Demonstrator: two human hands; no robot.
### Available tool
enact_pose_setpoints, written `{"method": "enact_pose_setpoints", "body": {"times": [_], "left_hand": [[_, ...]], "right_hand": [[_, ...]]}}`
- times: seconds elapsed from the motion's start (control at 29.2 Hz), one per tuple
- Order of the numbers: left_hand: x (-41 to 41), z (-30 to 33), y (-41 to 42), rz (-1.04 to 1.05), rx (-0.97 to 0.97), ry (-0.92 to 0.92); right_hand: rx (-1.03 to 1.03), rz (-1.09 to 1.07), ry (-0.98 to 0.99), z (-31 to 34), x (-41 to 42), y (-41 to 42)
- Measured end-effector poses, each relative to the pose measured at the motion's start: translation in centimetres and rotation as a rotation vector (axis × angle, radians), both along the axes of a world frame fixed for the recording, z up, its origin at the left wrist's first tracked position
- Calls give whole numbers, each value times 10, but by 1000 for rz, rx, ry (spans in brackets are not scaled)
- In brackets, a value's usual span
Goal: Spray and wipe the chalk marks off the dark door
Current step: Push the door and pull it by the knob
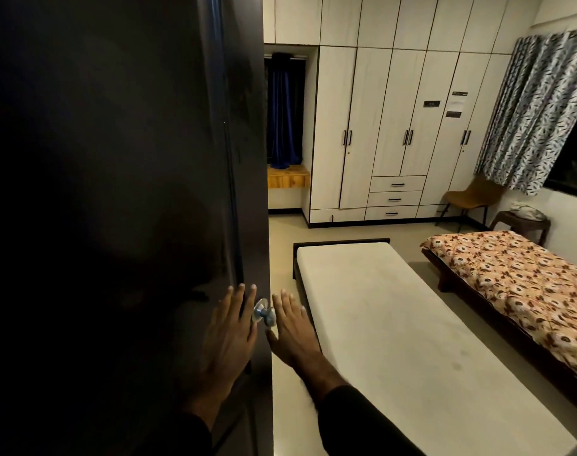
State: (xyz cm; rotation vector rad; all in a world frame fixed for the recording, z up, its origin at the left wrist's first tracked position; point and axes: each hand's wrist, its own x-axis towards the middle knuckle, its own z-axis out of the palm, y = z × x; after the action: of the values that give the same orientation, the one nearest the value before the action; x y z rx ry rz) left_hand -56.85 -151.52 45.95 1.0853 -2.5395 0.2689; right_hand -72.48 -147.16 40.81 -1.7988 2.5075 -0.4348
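- Head view, nearest first: 2 dark sleeves reach forward, and the left hand (pixel 229 327) lies flat on the dark door (pixel 116 192) with its fingers (pixel 237 299) straight and slightly spread, pressing the face just left of the door's edge.
- Just right of it, the right hand (pixel 292 327) is held with fingers straight and together, holding nothing; its thumb sits just under the metal door knob (pixel 264 313). Whether it touches the knob I cannot tell.
- Neither hand carries a spray bottle or a cloth, and none shows anywhere in view.
- My judgement: this is the very start of the task, with the door being steadied or swung into position rather than cleaned.
- The door fills the left half of the view, swung open edge-on to the room. Faint pale smudges on its upper right part may be the chalk marks, but the surface is too dark to be sure.
- The next move calls for fetching the spray and a cloth, then getting the marked face into better light.
- Beyond the hands lies a bare mattress bed (pixel 412 324), then a bed with a floral cover (pixel 517 278).
- Farthest, the white wardrobe (pixel 395 110) bears 3 small labels (pixel 455 103); their writing is too small to read. No brand shows.
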Motion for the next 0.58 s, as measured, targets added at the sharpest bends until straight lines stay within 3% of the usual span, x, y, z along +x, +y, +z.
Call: {"method": "enact_pose_setpoints", "body": {"times": [0.21,0.31,0.58], "left_hand": [[-9,-34,-26,-29,44,-173],[-13,-46,-36,-26,145,-74],[-27,-61,-56,-58,163,-95]], "right_hand": [[62,-38,-72,-18,-11,-35],[60,-48,-90,-22,-19,-46],[62,-42,-154,-41,-27,-76]]}}
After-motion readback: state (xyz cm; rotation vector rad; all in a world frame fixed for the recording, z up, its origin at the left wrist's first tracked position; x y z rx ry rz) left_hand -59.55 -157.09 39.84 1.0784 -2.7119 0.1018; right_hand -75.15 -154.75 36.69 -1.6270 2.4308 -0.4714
